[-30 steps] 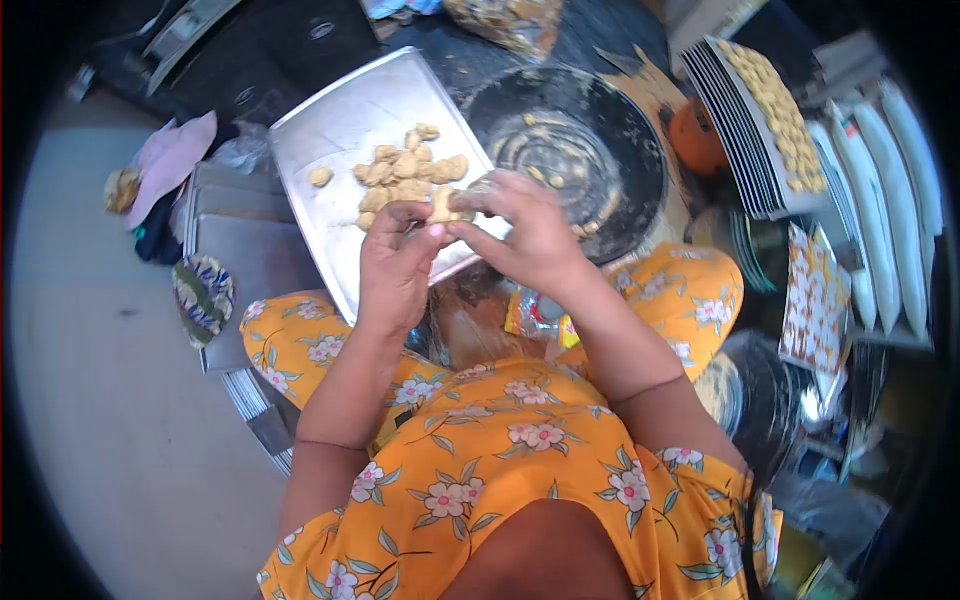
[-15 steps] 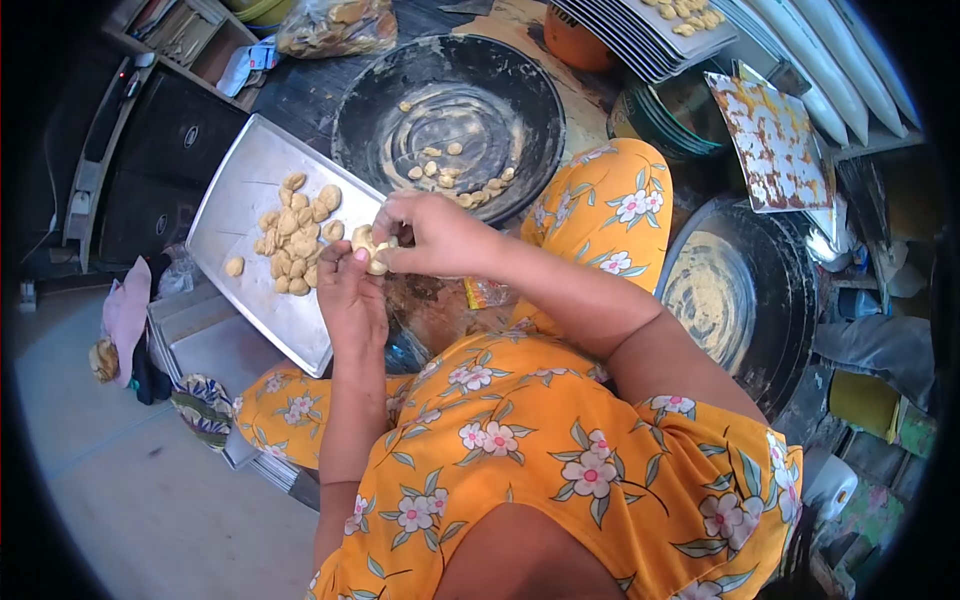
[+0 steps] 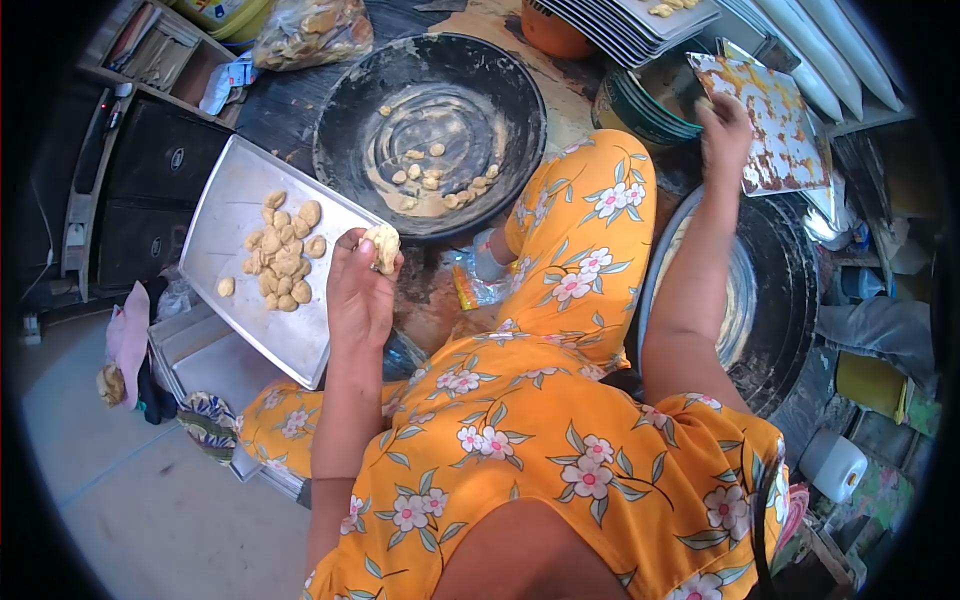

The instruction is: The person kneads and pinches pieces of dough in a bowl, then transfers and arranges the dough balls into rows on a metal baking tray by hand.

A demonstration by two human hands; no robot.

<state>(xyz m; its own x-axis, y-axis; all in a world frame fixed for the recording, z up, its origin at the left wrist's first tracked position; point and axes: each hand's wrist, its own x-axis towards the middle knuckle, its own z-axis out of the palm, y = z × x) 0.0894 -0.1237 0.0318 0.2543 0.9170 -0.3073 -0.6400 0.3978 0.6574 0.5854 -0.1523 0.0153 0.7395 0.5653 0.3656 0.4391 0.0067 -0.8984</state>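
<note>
A pale, uneven lump of dough (image 3: 382,247) is gripped in my left hand (image 3: 362,290), just beyond the right edge of a silver tray (image 3: 215,190). Several tan dough pieces (image 3: 280,245) lie grouped on that tray, and a single one (image 3: 225,287) sits apart at its left. Far to the right, my right hand (image 3: 725,130) is raised between a green tub (image 3: 640,110) and a stained sheet (image 3: 775,130). Its fingers are bent and slightly blurred, and whether they hold anything cannot be made out.
A wide black basin (image 3: 330,150) with flour and small dough bits stands beyond the tray. Another black basin (image 3: 790,300) is at the right, under my right forearm. A bag of baked pieces (image 3: 312,32), stacked trays (image 3: 600,30) and dark drawers (image 3: 165,150) surround the work area.
My right hand has left the dough lump and moved far right, toward the green tub and stained sheet. My left hand still holds the lump. The view has also turned toward the right.
</note>
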